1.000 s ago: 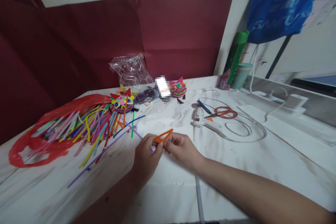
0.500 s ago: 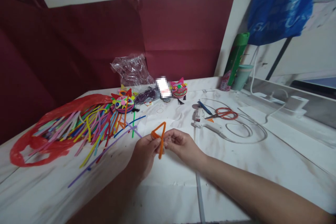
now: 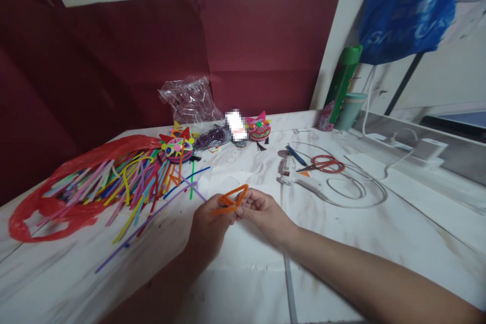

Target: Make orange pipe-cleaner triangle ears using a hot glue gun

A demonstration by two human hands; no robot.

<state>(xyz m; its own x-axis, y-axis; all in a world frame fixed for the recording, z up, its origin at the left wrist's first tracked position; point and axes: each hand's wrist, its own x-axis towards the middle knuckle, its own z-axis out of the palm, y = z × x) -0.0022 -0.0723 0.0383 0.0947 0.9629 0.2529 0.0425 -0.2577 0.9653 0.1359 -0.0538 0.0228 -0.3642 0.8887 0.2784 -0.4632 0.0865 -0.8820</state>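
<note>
A bent orange pipe cleaner (image 3: 234, 200), folded into angular loops, is held above the white table in the middle of the view. My left hand (image 3: 212, 220) pinches it from the left, with one orange end lying across the fingers. On the right, my right hand (image 3: 264, 212) grips its corner between thumb and fingers, and the two hands nearly touch at the fingertips. Under the hands lies a white sheet of paper (image 3: 246, 253).
Colourful pipe cleaners (image 3: 125, 177) spill from a red plastic bag (image 3: 38, 233) at the left. Two decorated cat faces (image 3: 177, 148) stand at the back. A glue gun (image 3: 299, 177), red-handled scissors (image 3: 328, 164) and a looped cable lie at the right.
The orange pipe cleaner has turned: its end that pointed down now lies leftward over my left hand, and its loop tilts to the right. Both hands still hold it.
</note>
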